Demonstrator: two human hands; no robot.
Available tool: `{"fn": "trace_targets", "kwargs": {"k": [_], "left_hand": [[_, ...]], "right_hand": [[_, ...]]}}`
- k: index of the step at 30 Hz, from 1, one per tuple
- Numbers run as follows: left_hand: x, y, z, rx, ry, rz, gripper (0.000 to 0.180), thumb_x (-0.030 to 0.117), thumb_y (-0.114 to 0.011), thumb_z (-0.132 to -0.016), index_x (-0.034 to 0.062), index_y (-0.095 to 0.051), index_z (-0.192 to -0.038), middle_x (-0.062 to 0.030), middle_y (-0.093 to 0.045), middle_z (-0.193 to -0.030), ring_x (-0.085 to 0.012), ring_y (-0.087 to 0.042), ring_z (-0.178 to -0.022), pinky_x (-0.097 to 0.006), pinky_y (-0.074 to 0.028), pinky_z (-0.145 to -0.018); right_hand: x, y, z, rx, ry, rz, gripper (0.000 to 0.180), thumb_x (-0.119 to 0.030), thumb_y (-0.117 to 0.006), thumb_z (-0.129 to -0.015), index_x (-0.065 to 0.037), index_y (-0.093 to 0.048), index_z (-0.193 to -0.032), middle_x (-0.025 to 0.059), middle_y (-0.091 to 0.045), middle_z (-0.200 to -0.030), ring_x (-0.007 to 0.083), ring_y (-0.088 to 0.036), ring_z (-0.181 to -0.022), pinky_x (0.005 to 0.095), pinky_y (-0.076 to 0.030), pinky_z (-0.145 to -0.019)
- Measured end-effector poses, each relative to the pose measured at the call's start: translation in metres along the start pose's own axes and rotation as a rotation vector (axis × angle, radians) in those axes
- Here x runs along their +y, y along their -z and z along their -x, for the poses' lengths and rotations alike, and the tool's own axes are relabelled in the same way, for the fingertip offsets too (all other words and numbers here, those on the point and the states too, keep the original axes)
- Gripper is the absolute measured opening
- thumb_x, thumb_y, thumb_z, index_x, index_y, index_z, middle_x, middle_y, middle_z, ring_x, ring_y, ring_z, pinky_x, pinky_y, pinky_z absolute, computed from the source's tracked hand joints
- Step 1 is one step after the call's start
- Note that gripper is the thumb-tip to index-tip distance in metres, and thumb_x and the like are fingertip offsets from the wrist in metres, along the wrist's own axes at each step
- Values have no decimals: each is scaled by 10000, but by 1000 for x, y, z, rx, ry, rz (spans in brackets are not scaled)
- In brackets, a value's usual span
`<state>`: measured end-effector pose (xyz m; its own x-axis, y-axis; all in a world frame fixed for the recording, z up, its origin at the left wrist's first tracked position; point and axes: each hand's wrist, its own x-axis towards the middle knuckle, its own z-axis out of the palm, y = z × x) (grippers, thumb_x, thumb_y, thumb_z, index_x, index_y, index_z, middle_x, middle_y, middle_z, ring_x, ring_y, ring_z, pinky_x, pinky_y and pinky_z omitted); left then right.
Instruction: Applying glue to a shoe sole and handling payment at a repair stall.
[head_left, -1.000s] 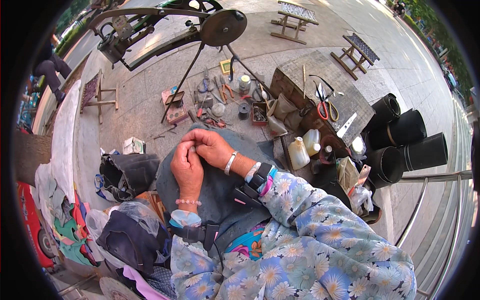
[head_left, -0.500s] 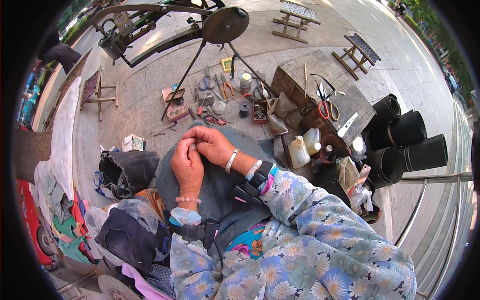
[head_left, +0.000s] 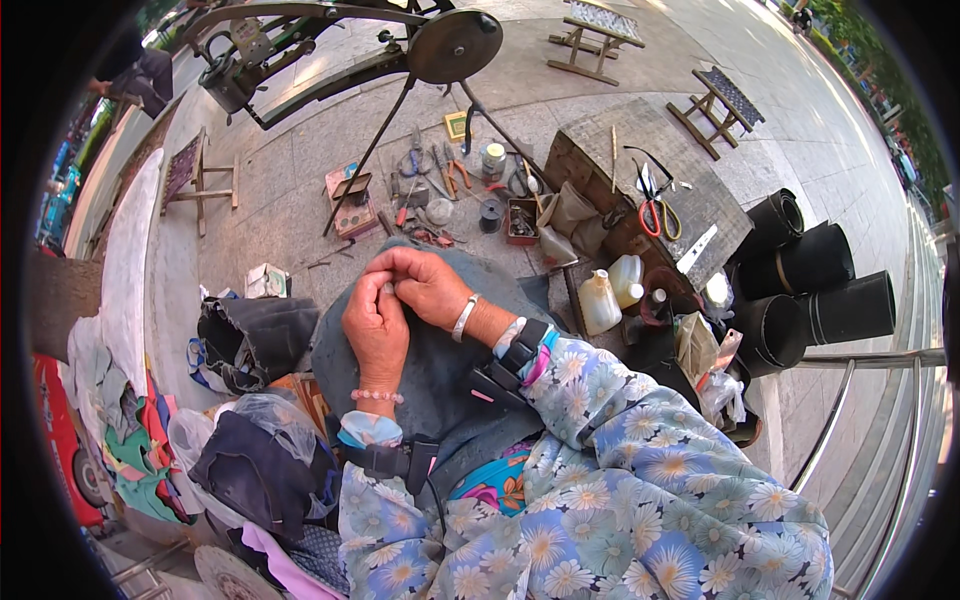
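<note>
Both hands meet above the dark grey apron spread over my lap. My left hand, with a pink bead bracelet at its wrist, is closed, thumb and fingers pressed together. My right hand, wearing a silver bangle, curls over the left fingertips and touches them. Whatever lies between the fingers is hidden. Beyond them, pliers, a spool of dark thread and other small tools lie on the paving.
A hand-cranked sewing machine stands ahead. At right, a wooden box bears scissors and a knife. Nearby are plastic bottles and black rolls. Cloth and bags crowd the left. Folding stools stand farther off.
My hands keep nearly the same pose, pressed together. At the far upper left, a person in dark clothing has shifted. The view has moved very slightly.
</note>
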<state>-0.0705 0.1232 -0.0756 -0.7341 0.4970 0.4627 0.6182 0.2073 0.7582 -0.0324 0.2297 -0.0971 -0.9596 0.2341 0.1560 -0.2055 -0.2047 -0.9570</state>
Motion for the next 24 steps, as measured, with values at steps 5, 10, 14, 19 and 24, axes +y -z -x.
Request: {"fn": "trace_targets", "kwargs": {"k": [5, 10, 14, 19, 24], "left_hand": [[2, -1, -2, 6, -1, 21, 137, -24, -468, -784, -7, -566, -879, -140, -612, -821, -243, -597, -743, -311, -463, -666], [3, 1, -1, 12, 2, 18, 133, -24, -470, -785, -2, -569, -872, -133, -612, -806, -237, -596, -730, -310, -460, -656], [-3, -3, 0, 16, -9, 13, 125, -24, -480, -787, 2, -569, -870, -134, -605, -791, -241, -598, -729, -308, -459, -656], [-3, -5, 0, 23, -19, 31, 117, -25, -489, -787, -1, -572, -865, -133, -603, -788, -248, -599, -724, -310, -461, -653], [-4, -3, 2, 32, -21, 2, 114, -23, -496, -784, -3, -573, -866, -135, -609, -796, -244, -602, -727, -307, -464, -658]], "right_hand": [[1, -1, -1, 50, 30, -22, 287, 83, -461, -723, 5, -564, -979, 39, -600, -901, 98, -547, -855, 248, -448, -774], [3, -3, -2, 44, 40, -27, 287, 80, -464, -721, 0, -575, -974, 42, -604, -904, 97, -548, -854, 245, -447, -773], [-2, -1, 0, 46, 22, 1, 295, 77, -468, -719, -3, -575, -983, 38, -608, -907, 94, -548, -850, 240, -447, -770], [-3, 0, 1, 42, 31, 8, 298, 81, -465, -717, -3, -572, -982, 32, -602, -900, 88, -540, -842, 240, -448, -762], [-5, -1, 1, 4, 31, -10, 338, 107, -429, -708, 7, -560, -1004, 37, -589, -939, 97, -541, -882, 242, -443, -798]]}}
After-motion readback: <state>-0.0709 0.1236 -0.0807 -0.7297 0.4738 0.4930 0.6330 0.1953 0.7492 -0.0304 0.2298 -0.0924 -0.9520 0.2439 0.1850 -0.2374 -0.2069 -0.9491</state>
